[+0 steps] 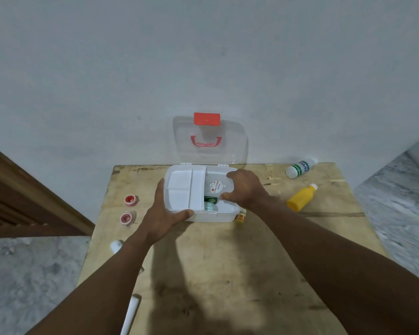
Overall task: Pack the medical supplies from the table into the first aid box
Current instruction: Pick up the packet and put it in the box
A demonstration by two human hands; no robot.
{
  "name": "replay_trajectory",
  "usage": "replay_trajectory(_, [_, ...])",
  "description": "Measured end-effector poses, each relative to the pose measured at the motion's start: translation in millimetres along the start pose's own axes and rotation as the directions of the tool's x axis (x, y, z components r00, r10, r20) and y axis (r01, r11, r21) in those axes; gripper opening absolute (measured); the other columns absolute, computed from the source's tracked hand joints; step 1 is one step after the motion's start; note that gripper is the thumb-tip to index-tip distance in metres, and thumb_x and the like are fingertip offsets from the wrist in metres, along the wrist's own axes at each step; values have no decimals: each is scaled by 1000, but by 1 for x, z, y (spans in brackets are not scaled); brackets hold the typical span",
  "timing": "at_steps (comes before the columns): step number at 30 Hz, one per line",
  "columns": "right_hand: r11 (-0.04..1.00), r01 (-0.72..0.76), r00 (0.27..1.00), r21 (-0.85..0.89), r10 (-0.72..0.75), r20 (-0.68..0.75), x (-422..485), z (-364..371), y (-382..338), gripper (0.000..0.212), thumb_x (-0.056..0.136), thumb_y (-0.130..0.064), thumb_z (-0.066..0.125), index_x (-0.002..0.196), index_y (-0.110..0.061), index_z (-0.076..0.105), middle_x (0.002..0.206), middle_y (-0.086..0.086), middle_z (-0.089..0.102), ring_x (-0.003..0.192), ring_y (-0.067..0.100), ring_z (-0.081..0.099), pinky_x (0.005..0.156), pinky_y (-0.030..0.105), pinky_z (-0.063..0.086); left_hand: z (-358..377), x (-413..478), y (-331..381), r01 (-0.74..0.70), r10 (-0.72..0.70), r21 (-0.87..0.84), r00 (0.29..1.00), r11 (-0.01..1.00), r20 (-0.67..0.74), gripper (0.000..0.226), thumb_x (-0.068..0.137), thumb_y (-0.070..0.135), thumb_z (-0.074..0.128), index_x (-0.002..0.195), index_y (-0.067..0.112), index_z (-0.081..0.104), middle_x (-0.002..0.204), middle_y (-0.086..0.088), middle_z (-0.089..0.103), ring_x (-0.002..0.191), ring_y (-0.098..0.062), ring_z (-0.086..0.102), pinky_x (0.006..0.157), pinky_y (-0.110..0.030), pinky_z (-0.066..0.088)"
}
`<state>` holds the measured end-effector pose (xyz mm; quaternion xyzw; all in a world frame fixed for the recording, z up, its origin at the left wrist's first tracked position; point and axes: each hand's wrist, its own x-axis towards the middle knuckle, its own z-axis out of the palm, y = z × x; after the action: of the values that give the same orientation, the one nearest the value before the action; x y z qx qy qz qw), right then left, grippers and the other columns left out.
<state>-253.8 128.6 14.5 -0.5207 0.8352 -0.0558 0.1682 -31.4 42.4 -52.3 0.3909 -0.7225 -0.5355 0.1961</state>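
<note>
The white first aid box [213,215] stands open at the far middle of the wooden table [228,262], its clear lid [232,141] with red latch and handle leaning on the wall. A white divided tray [184,187] covers the box's left half. My left hand [165,211] grips the box's front left corner. My right hand [244,189] holds a clear container with a round label [215,186] over the right half. Beneath it lie a dark green packet [210,199] and a teal item [209,207].
Two red tape rolls [130,200] [126,218] sit left of the box. A white bottle with green print [300,167] and a yellow bottle [301,198] lie at the right. A small orange item [240,216] touches the box's front right. White objects [116,245] [131,313] lie near the left edge.
</note>
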Motion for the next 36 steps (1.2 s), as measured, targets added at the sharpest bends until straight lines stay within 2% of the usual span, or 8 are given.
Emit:
replay_trajectory(4, [1000, 8, 1000, -13, -8, 2, 18, 6, -5, 44, 83, -41, 75, 111, -7, 65, 116, 10, 66, 109, 26, 59, 82, 29, 40, 0, 1, -4, 0, 0, -3, 1000, 1000, -5, 98, 68, 39, 86, 144, 37, 24, 133, 20, 49, 122, -6, 51, 98, -46, 52])
replay_trajectory(11, [999, 13, 1000, 44, -14, 18, 34, 24, -10, 48, 87, -32, 72, 125, -5, 62, 131, 14, 53, 123, 26, 48, 97, 30, 38, 0, 4, -8, -41, 41, -14, 999, 999, -9, 98, 69, 42, 86, 145, 34, 24, 131, 21, 50, 121, -5, 53, 95, -43, 55])
replay_trajectory(18, [994, -2, 1000, 109, 5, -27, 35, 36, -17, 42, 86, -23, 72, 121, 0, 67, 120, 13, 67, 120, 26, 54, 99, 29, 34, 3, 2, -7, -56, 56, -9, 998, 998, -39, 97, 68, 45, 84, 144, 34, 24, 125, 30, 49, 117, 7, 51, 90, -26, 56])
replay_trajectory(23, [993, 5, 1000, 120, -5, -3, 39, 42, -28, 49, 87, -19, 71, 133, -8, 61, 134, 11, 61, 126, 26, 53, 106, 29, 37, 4, 1, -9, -45, 44, -11, 997, 999, -56, 100, 70, 42, 85, 146, 37, 20, 124, 34, 47, 113, 11, 51, 88, -23, 54])
replay_trajectory(27, [994, -11, 999, 110, 6, 49, 38, 35, -30, 43, 88, -11, 66, 130, -3, 63, 133, 12, 63, 124, 28, 55, 106, 34, 41, 5, -3, -3, -57, 56, -1, 995, 998, -83, 94, 69, 38, 85, 139, 41, 23, 119, 35, 48, 106, 19, 50, 73, -9, 49])
replay_trajectory(30, [984, -58, 998, 166, 56, 17, 31, 33, -28, 33, 86, -2, 62, 117, 7, 66, 122, 18, 67, 115, 31, 59, 99, 39, 43, 5, -2, -2, -65, 66, 13, 994, 998, -91, 95, 69, 39, 85, 140, 42, 21, 116, 37, 47, 103, 14, 53, 72, -10, 47])
replay_trajectory(32, [975, -79, 996, 209, 87, -30, 23, 32, -26, 33, 87, 0, 60, 118, 9, 65, 124, 20, 66, 117, 32, 58, 102, 39, 42, 7, -2, -4, -65, 68, 30, 993, 997, -97, 98, 71, 37, 86, 142, 39, 19, 116, 36, 44, 102, 8, 53, 72, -11, 45])
replay_trajectory(36, [944, -115, 979, 310, 161, -128, 0, 23, -19, 41, 91, -11, 64, 132, -5, 61, 139, 10, 58, 128, 26, 53, 109, 30, 36, 4, -1, -6, -93, 98, 51, 991, 994, -91, 96, 70, 35, 87, 139, 36, 20, 116, 26, 48, 105, -10, 55, 79, -25, 49])
